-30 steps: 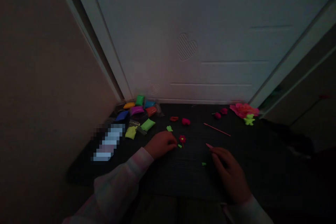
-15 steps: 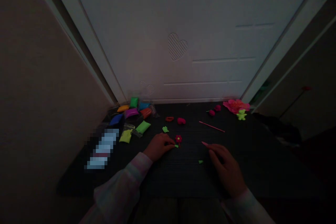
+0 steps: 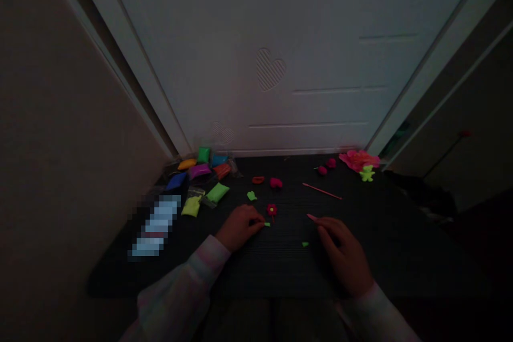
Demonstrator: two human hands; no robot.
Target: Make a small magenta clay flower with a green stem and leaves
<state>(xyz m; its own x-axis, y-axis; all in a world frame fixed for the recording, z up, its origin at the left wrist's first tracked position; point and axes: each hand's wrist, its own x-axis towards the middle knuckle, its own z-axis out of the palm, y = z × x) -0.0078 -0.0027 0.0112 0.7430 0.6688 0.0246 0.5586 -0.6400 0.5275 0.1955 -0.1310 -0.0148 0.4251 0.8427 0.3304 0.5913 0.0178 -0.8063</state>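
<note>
Between the thumb and finger of my left hand [image 3: 240, 227] is a small green clay piece [image 3: 267, 224]. Just beyond those fingertips lies a red clay flower [image 3: 272, 209] with a yellow centre and a short reddish stem. My right hand [image 3: 345, 252] is closed around a pink modelling tool [image 3: 311, 217], its pointed tip showing to the left and the rest hidden in the hand. Another green clay bit [image 3: 305, 245] rests on the dark table, left of my right hand. Farther back sit a green clay scrap [image 3: 251, 195], a red clay lump [image 3: 276, 184] and an orange-red ring-like piece [image 3: 258, 179].
Several bagged clay packets [image 3: 199, 172] fill the table's back left, above a pixelated pale patch [image 3: 157, 226]. A thin pink stick [image 3: 322, 191] lies at right. Behind it are red clay balls [image 3: 323, 170], a pink flower [image 3: 359, 160] and a yellow-green bear [image 3: 366, 173]. A white door [image 3: 240, 26] stands behind.
My left hand, with the green piece, has shifted slightly left, away from the flower's stem. My right hand keeps hold of the pink tool with hardly any movement. The view has tilted a little.
</note>
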